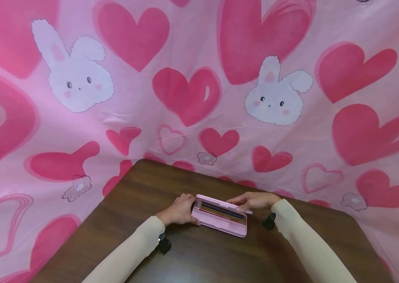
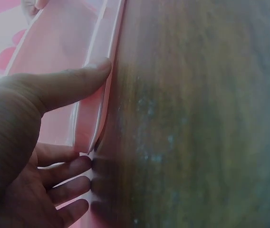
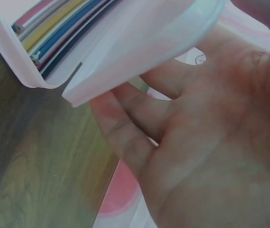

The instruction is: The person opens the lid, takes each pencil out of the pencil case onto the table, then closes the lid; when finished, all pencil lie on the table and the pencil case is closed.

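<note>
A pink pencil case (image 1: 219, 225) lies on the brown table with its hinged lid (image 1: 211, 199) raised along the far side. Inside, several coloured pencils (image 3: 59, 31) lie side by side in the far part, while a pink tray fills the near part. My left hand (image 1: 181, 210) grips the left end of the case; the left wrist view shows the thumb (image 2: 80, 85) over its near edge and the other fingers around the end. On the right, my right hand (image 1: 256, 201) holds the lid near its right end, fingers behind it in the right wrist view.
The dark wood-grain table (image 1: 181, 259) has rounded far corners. Close behind it hangs a pink cloth (image 1: 235, 114) printed with hearts and rabbit faces. A small black device (image 1: 164, 243) sits on the left wrist, and another black device (image 1: 268, 221) on the right.
</note>
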Demonstrator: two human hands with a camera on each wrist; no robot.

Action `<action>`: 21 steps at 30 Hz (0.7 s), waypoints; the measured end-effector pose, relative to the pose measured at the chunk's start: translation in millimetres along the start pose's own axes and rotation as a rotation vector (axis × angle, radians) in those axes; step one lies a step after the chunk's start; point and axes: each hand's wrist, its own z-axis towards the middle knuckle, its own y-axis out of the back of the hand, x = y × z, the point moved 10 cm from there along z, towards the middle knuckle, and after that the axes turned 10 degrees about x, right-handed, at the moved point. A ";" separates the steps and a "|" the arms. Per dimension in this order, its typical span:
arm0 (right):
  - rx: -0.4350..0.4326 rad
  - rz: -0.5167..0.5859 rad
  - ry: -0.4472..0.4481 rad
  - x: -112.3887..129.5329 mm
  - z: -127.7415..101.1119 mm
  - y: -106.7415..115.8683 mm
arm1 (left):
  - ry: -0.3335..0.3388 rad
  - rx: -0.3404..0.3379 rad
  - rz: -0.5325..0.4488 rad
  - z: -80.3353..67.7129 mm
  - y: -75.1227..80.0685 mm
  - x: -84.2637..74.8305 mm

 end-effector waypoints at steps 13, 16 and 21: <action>-0.141 -0.007 -0.035 -2.4 -10.4 21.7 | -0.003 0.005 -0.016 -0.8 0.1 -2.1; -0.207 -0.017 -0.074 -5.2 -13.6 29.7 | -0.003 0.012 -0.029 -0.3 -0.6 -1.1; -0.291 0.017 -0.075 -7.0 -18.2 38.7 | -0.010 0.023 -0.045 1.8 -1.2 -1.2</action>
